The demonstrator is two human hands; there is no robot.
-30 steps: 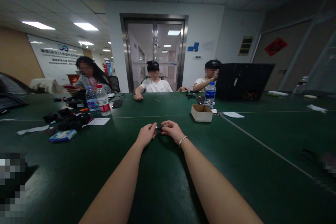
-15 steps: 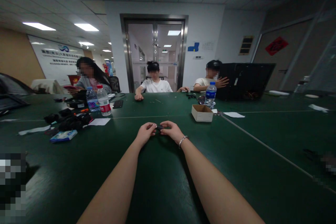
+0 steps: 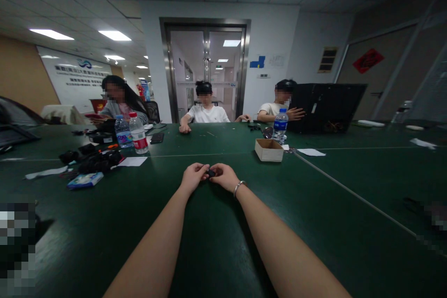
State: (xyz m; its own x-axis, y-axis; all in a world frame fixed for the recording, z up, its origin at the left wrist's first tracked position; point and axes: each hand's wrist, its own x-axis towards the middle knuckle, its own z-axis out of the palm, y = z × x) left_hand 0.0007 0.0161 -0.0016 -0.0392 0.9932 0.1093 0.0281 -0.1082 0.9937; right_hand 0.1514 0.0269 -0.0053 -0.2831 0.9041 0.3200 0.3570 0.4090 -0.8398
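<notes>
Between my two hands, just above the dark green table, is a small black object; its kind is too small to make out. My left hand pinches it from the left with thumb and fingers. From the other side my right hand, with a silver bangle at the wrist, has its fingers closed on the same object. The fingers hide much of it. Beyond my right hand stands an open cardboard box.
Left stand two bottles near a phone, black gear and a blue-white packet. At right are a water bottle, paper and a large black case. Three people sit across the table.
My right hand has shifted slightly left, closer to my left hand, and the black object is turned a little. The co-worker's hand at the black case has moved slightly lower.
</notes>
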